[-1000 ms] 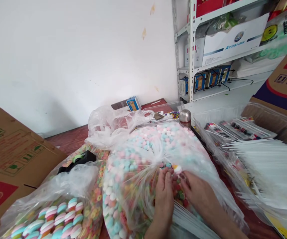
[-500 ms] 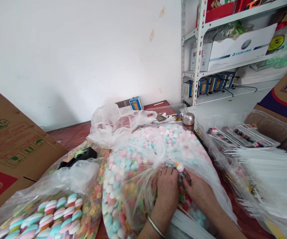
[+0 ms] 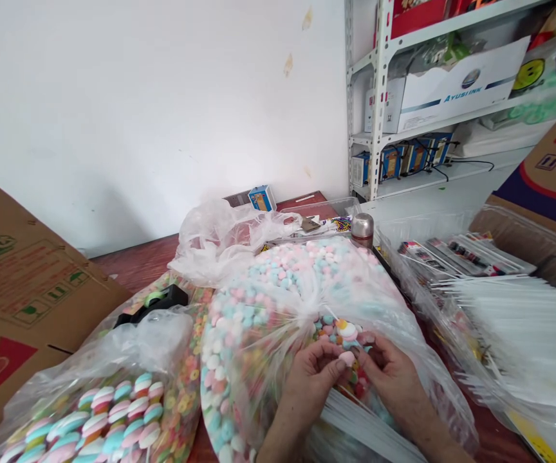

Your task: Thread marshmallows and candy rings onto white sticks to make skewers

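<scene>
I read one legible marking: "AYUSIINK" in blue capitals on the white carton on the steel shelving. The green print on the cardboard carton at my left is unreadable.

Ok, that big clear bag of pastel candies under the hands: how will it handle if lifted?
The clear plastic bag will probably feel heavy for its size, being packed with small round candies. It is likely floppy, since the thin film sags around its load. Tipped, the candies could roll out where the film gathers.

Bagged candies: pastel pink, pale blue, white.
Twisted marshmallows: pink, blue, white stripes.
Cardboard box: brown, red print.
</scene>
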Demonstrator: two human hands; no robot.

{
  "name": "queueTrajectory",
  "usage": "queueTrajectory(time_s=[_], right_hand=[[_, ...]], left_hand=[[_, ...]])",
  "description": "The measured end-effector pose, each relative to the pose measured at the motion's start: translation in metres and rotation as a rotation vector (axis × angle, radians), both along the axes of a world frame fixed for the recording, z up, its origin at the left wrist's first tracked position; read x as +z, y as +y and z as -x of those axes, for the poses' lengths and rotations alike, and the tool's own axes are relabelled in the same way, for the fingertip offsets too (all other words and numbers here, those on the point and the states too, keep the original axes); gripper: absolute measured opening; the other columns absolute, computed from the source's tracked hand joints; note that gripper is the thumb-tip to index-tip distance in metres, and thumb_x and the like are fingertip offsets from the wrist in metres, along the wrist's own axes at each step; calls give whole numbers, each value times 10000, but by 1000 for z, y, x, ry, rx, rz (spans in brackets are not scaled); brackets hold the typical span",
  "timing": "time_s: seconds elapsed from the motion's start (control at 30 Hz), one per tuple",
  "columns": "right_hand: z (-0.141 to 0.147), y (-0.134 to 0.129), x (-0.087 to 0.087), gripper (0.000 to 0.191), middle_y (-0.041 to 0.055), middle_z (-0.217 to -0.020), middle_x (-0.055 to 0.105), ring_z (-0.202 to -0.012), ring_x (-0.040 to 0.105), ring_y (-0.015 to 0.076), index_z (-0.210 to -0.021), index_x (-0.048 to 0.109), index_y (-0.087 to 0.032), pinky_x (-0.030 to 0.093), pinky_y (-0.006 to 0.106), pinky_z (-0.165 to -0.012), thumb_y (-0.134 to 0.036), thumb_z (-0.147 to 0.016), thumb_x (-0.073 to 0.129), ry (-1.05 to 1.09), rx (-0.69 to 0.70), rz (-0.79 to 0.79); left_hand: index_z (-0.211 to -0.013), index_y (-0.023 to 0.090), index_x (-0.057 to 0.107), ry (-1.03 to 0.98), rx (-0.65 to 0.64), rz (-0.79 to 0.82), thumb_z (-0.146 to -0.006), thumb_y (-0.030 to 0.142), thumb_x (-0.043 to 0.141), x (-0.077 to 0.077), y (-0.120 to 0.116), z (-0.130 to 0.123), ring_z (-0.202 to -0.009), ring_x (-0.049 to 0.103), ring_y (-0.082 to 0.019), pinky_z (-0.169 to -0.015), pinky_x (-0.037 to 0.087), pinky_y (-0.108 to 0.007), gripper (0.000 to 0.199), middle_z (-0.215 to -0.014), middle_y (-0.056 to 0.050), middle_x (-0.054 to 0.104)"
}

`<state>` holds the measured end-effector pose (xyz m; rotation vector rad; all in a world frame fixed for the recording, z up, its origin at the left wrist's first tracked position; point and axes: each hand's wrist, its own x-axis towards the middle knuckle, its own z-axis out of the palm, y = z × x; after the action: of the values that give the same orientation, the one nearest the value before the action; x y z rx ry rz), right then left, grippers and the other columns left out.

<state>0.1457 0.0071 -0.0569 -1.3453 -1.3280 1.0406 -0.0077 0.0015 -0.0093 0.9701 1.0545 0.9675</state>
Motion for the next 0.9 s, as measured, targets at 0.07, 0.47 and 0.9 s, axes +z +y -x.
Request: queueTrajectory(time_s=[0.07,0.47,0.9], right_hand=[[0,-3,3,407,83,-848,766,-776,719,246,-1073,671,-163,572,324,-645,-492,-846,593,79,1,16],[0,-6,16,273,80,-956,740,-908,692,233,-916,680,-200,563,360,-839,-431,-783,738,422,160,44],[-2,-17,8,349,83,-1054,740,-952,686,231,-1021,693,-211,554,316,-833,-516,-902,571,223,91,13]], left_hand=[[-804,188,723,20,-24,33,-775,381,778,4,-1,0,-623,634,-157,-638,485,-262,203,-702,-35,702],[-758,200,629,-13,96,3,-725,369,812,-6,-1,-4,-506,586,-128,-521,457,-234,252,-622,15,655],[-880,217,737,-59,185,-78,-703,293,834,-6,-5,-8,-933,693,-261,-818,555,-366,216,-996,-86,764]])
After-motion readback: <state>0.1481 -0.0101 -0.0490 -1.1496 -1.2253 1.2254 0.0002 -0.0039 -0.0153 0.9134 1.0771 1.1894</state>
